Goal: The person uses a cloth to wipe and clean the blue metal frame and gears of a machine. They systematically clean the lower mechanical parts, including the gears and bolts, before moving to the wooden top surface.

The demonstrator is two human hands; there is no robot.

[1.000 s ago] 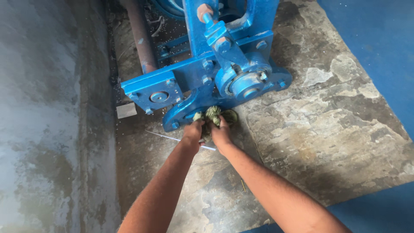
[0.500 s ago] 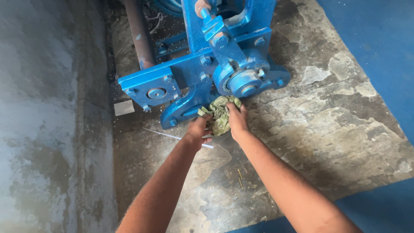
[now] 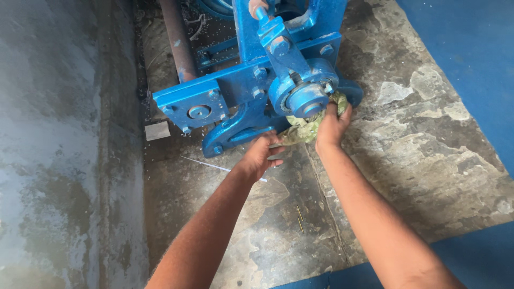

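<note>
A blue metal machine (image 3: 251,85) with bolts and a round bearing housing (image 3: 306,99) stands on the stone floor. A crumpled greenish rag (image 3: 304,129) is pressed under the housing. My right hand (image 3: 332,126) grips the rag's upper end against the machine's lower right side. My left hand (image 3: 263,154) holds the rag's lower left end, just below the machine's curved foot.
A rusty pipe (image 3: 176,40) runs along the back left beside a grey concrete wall (image 3: 53,134). A small grey block (image 3: 157,130) and a thin white rod (image 3: 209,165) lie on the floor. Blue floor (image 3: 466,37) lies at the right.
Both hands have lifted with the rag from under the machine's foot; my right hand has gone up to the right side of the housing, and the rag is stretched between them.
</note>
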